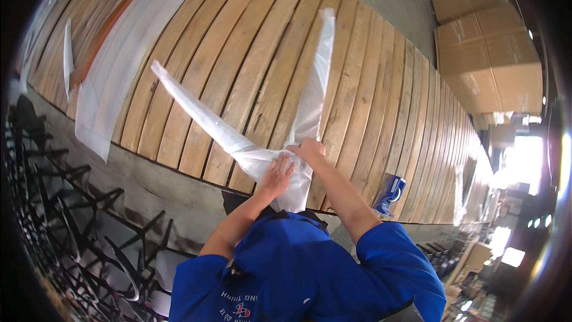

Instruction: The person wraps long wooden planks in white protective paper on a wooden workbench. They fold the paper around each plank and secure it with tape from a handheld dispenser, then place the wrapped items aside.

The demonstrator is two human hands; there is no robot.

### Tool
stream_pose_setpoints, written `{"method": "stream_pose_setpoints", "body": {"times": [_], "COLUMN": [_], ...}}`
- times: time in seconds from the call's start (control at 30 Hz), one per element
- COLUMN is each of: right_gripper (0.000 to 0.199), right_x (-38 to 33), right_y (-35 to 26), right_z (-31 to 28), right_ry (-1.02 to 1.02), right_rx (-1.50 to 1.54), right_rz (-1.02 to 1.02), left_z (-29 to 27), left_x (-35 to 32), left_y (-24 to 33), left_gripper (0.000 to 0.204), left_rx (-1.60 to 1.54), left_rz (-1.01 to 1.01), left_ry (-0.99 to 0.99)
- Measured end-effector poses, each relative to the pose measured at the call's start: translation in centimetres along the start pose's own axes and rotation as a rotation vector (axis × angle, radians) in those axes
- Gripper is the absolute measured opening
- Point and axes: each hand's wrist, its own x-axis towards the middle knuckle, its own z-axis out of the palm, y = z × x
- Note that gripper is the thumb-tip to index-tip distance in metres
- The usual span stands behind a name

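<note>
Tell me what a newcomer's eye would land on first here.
First, the clear plastic bag spread in a V across the wooden slat table, gathered at the near edge under the left hand and right hand. Next, the blue tape roll standing to the right of the arms, and the cardboard boxes stacked at the upper right.

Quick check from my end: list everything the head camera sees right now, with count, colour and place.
clear plastic bag: one, translucent white, spread in a V on the planks, bunched under both hands
wooden plank table: one, tan, fills the middle
plastic sheet: one, whitish, far left on the planks
blue mug: one, blue with white, right of the hands
cardboard boxes: at least two, brown, upper right
black metal frames: a pile, lower left
left hand: on the bunched plastic
right hand: gripping the plastic
</note>
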Motion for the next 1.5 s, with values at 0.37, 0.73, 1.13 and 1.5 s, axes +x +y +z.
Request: {"method": "stream_pose_setpoints", "body": {"times": [0.37, 0.73, 1.13, 1.5], "right_gripper": [0.041, 0.099, 0.076, 0.073], "right_x": [-9.1, -10.1, -13.5, -22.8], "right_y": [29.3, 54.8, 41.9, 15.4], "right_z": [8.7, 12.5, 13.4, 8.1], "right_ry": [0.432, 0.548, 0.588, 0.723], "right_rx": [0.571, 0.784, 0.685, 0.573], "right_rz": [0.361, 0.556, 0.712, 0.269], "left_z": [0.3, -0.9, 6.7, 3.7], "left_x": [-0.3, -10.2, -28.3, -37.4], "left_y": [4.2, 8.9, 4.4, -6.2], "left_gripper": [0.060, 0.064, 0.054, 0.054], "left_rx": [0.162, 0.301, -0.614, -0.845], "left_rz": [-0.231, -0.288, -1.243, -1.041], "left_ry": [0.046, -0.191, -0.142, 0.131]}}
